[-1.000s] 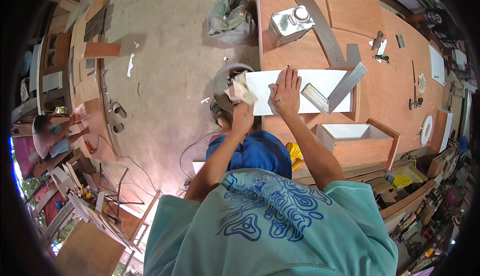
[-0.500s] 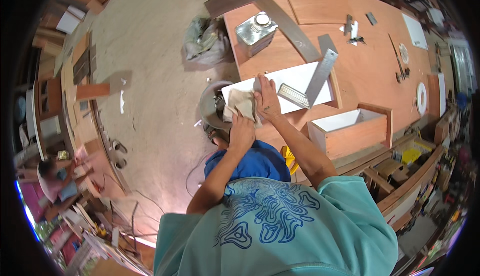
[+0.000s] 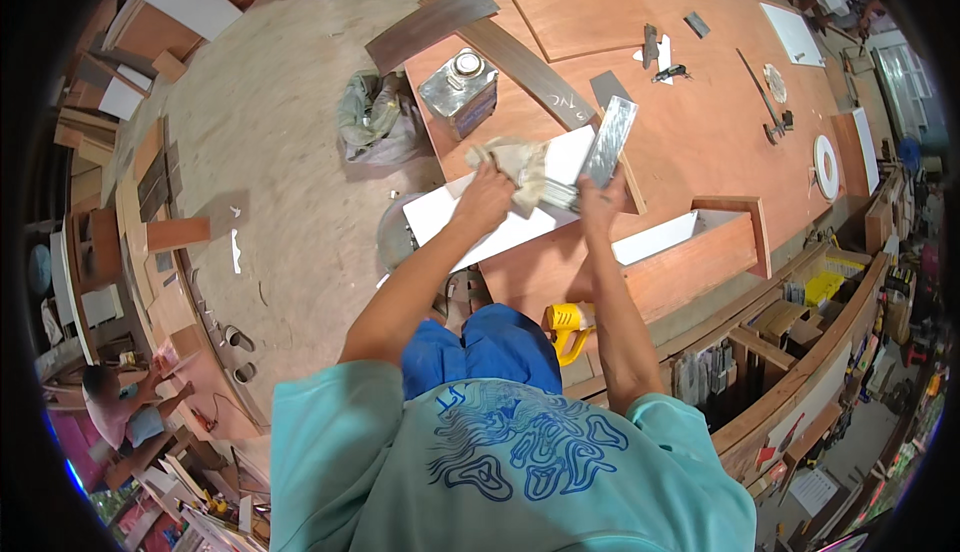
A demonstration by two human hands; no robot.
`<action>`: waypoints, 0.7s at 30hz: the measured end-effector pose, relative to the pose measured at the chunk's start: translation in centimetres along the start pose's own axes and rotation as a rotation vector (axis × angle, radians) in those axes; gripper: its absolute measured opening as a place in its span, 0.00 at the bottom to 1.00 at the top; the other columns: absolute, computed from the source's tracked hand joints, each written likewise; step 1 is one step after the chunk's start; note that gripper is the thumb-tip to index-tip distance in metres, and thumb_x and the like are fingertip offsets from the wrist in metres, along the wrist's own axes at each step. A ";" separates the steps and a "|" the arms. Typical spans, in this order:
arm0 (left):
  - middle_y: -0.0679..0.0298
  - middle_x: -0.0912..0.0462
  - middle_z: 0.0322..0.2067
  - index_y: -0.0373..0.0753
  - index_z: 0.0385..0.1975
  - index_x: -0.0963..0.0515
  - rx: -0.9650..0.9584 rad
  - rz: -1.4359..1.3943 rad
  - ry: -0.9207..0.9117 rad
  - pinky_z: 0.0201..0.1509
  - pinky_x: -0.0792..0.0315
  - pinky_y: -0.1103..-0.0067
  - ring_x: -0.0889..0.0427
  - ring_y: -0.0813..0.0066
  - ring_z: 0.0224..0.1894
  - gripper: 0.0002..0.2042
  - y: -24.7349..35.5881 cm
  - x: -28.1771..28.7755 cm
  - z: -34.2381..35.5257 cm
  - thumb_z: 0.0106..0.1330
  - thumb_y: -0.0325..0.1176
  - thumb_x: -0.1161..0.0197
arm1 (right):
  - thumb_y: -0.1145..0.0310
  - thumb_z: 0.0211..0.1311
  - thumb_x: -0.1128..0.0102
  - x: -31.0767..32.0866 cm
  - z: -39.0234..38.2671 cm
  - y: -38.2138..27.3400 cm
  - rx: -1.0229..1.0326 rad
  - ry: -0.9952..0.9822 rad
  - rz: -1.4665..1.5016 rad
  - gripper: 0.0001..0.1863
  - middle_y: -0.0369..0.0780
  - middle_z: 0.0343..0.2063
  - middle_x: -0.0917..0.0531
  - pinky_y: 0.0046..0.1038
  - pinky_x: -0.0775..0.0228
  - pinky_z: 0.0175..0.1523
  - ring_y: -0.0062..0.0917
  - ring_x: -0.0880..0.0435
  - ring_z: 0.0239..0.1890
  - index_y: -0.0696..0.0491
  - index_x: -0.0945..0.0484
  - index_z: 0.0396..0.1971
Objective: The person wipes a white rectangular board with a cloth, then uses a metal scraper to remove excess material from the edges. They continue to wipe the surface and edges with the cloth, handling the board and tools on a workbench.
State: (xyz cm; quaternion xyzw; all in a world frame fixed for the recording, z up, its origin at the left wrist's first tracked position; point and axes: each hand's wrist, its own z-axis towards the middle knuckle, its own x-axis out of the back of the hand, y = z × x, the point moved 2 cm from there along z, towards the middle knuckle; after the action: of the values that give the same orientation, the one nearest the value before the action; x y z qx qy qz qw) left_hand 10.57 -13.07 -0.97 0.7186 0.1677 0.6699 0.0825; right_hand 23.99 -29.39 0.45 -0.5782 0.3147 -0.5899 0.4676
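Note:
My left hand (image 3: 487,197) is closed on a crumpled beige rag (image 3: 522,164), blurred by motion, over a white panel (image 3: 455,214). My right hand (image 3: 602,204) closes round the lower end of an L-shaped metal tool (image 3: 612,140), which looks like a try square. Its flat blade points away from me. The tool's ribbed, lighter arm (image 3: 560,194) reaches left and meets the rag. The panel lies slantwise at the near left edge of the wooden worktable (image 3: 690,142), its left end overhanging.
A metal can (image 3: 458,97) stands at the table's left edge. An open wooden drawer box (image 3: 690,252) sits near right, and a yellow tool (image 3: 570,330) beside my legs. A plastic bag (image 3: 375,127) and a bucket (image 3: 395,237) are on the floor. Another person (image 3: 120,402) works far left.
My right hand has left the panel's left part and taken hold of the metal tool. My left hand has carried the rag along the panel to the tool's ribbed arm.

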 end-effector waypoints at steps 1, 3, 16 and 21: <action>0.49 0.19 0.43 0.30 0.36 0.19 -0.001 0.001 -0.008 0.69 0.45 0.61 0.30 0.50 0.59 0.11 0.8 0.0 1.2 0.53 0.24 0.41 | 0.69 0.55 0.37 1.2 0.6 -0.3 0.002 0.012 0.041 0.28 0.49 0.43 0.20 0.30 0.31 0.54 0.34 0.21 0.46 0.62 0.30 0.56; 0.49 0.19 0.43 0.30 0.36 0.18 -0.017 0.036 0.045 0.70 0.44 0.62 0.29 0.51 0.59 0.11 3.0 0.0 2.9 0.54 0.24 0.42 | 0.70 0.59 0.42 4.9 1.8 -1.3 0.019 0.083 -0.037 0.18 0.45 0.36 0.19 0.28 0.30 0.49 0.29 0.21 0.40 0.62 0.24 0.48; 0.43 0.23 0.50 0.31 0.45 0.20 0.432 -0.079 -0.107 0.73 0.53 0.54 0.40 0.43 0.68 0.16 2.8 -2.5 -12.0 0.58 0.28 0.45 | 0.68 0.69 0.44 18.9 -3.3 -3.7 -0.216 -0.015 0.399 0.11 0.34 0.35 0.22 0.21 0.32 0.41 0.16 0.25 0.35 0.58 0.25 0.45; 0.48 0.25 0.54 0.31 0.47 0.23 0.525 -0.059 0.056 0.73 0.53 0.54 0.39 0.46 0.67 0.18 2.1 -2.5 -14.4 0.55 0.29 0.40 | 0.69 0.68 0.41 16.3 -7.6 -2.9 -0.305 -0.041 0.491 0.09 0.33 0.33 0.22 0.18 0.32 0.39 0.14 0.27 0.33 0.58 0.24 0.42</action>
State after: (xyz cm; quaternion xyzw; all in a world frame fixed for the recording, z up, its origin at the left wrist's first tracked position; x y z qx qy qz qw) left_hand -3.49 -17.40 -1.31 0.6914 0.3587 0.6204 -0.0919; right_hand 17.79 -44.57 8.42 -0.5599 0.5210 -0.3931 0.5104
